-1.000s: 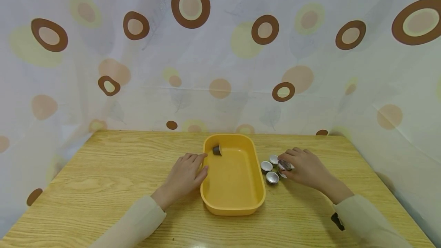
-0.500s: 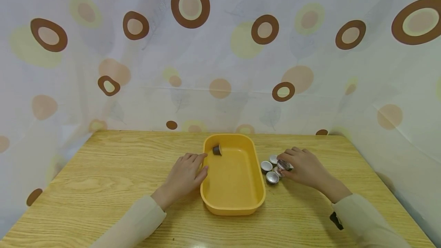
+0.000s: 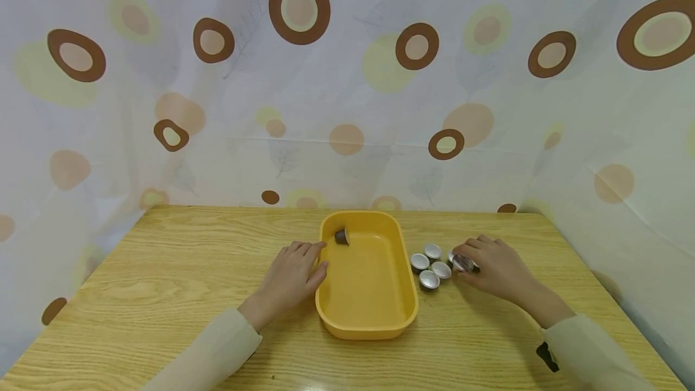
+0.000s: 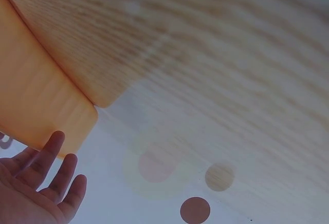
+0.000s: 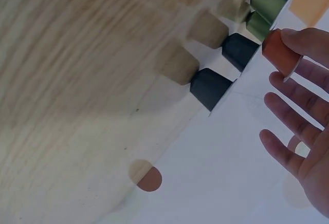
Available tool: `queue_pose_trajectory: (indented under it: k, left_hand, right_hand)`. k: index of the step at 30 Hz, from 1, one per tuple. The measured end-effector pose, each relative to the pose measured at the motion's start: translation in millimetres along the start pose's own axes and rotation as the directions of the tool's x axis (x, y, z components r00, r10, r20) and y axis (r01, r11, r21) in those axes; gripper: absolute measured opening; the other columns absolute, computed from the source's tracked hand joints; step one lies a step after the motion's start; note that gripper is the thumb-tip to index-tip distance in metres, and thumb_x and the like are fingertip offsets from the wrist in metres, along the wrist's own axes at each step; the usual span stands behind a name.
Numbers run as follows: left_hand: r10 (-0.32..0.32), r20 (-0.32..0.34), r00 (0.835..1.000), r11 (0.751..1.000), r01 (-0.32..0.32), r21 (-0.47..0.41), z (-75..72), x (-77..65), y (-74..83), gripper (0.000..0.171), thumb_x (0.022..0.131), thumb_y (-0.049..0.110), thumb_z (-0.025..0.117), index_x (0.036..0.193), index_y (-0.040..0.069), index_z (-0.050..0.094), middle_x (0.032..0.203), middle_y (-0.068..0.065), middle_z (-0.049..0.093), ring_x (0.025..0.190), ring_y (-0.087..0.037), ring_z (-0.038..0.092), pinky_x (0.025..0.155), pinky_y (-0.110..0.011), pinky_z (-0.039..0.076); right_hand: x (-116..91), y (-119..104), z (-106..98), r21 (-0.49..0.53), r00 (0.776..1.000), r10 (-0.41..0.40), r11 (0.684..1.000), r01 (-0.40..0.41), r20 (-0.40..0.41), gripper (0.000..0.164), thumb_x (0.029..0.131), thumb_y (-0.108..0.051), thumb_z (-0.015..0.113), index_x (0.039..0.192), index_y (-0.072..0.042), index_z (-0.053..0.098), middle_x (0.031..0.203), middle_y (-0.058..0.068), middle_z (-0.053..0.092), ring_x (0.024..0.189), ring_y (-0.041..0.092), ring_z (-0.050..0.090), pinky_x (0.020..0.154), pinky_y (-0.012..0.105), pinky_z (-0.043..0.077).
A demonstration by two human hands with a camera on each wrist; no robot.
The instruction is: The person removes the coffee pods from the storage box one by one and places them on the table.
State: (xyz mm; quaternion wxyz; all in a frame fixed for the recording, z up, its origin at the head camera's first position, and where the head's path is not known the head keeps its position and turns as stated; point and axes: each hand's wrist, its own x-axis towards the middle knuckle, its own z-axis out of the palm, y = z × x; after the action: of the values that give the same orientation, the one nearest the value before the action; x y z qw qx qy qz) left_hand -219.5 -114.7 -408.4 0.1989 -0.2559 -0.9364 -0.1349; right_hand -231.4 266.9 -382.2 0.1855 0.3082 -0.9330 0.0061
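In the head view a yellow plastic tub (image 3: 366,335) holds one dark coffee capsule (image 3: 341,236) lying on its side near the far left corner. My left hand (image 3: 293,271) rests at the tub's left rim; its fingers (image 4: 67,175) look extended in the left wrist view. My right hand (image 3: 496,270) pinches an orange-brown coffee capsule (image 5: 280,52) between thumb and index finger, foil lid tilted up. Beside it stand several foil-topped capsules (image 3: 441,270). The right wrist view shows dark capsules (image 5: 211,89) and green ones (image 5: 268,3).
The wooden table (image 3: 206,258) reaches back to a white patterned curtain (image 3: 347,95), which also encloses both sides. The capsule cluster sits just right of the tub, close to its wall.
My right hand has moved right with the pinched capsule, off the cluster, uncovering foil lids that it partly hid. The left hand and tub have stayed put.
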Motion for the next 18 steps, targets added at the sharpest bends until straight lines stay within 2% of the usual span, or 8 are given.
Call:
queue_pose_trajectory:
  k: [6,11,18]
  left_hand:
    - [0.006,-0.019,1.0,1.0,-0.006,0.002,0.0,0.3,0.2,0.038,0.093,0.032,0.047,0.121,0.008,0.056,0.105,-0.004,0.065,0.101,-0.023,0.057,0.085,-0.04,0.047]
    - [0.004,0.0,1.0,1.0,-0.004,0.007,-0.1,0.3,0.0,0.039,0.093,0.032,0.046,0.123,0.007,0.055,0.105,-0.005,0.065,0.101,-0.024,0.057,0.085,-0.041,0.046]
    - [0.009,-0.01,1.0,1.0,-0.008,0.01,0.2,0.0,0.2,0.039,0.093,0.031,0.046,0.122,0.007,0.055,0.105,-0.005,0.065,0.101,-0.024,0.057,0.085,-0.04,0.047]
  right_hand:
    - [-7,1,1,-0.013,0.998,0.027,1.0,-0.026,0.061,0.037,0.065,-0.024,0.079,0.098,-0.013,0.067,0.089,0.0,0.065,0.081,0.021,0.058,0.064,0.04,0.047]
    - [-12,2,6,-0.04,0.998,0.015,0.999,-0.013,0.061,0.038,0.063,-0.026,0.081,0.097,-0.014,0.068,0.087,-0.001,0.065,0.08,0.019,0.059,0.064,0.039,0.048]
    - [-15,0,9,-0.028,0.997,0.011,1.0,-0.009,0.08,0.039,0.063,-0.024,0.08,0.098,-0.013,0.067,0.089,0.0,0.067,0.084,0.021,0.059,0.068,0.042,0.049]
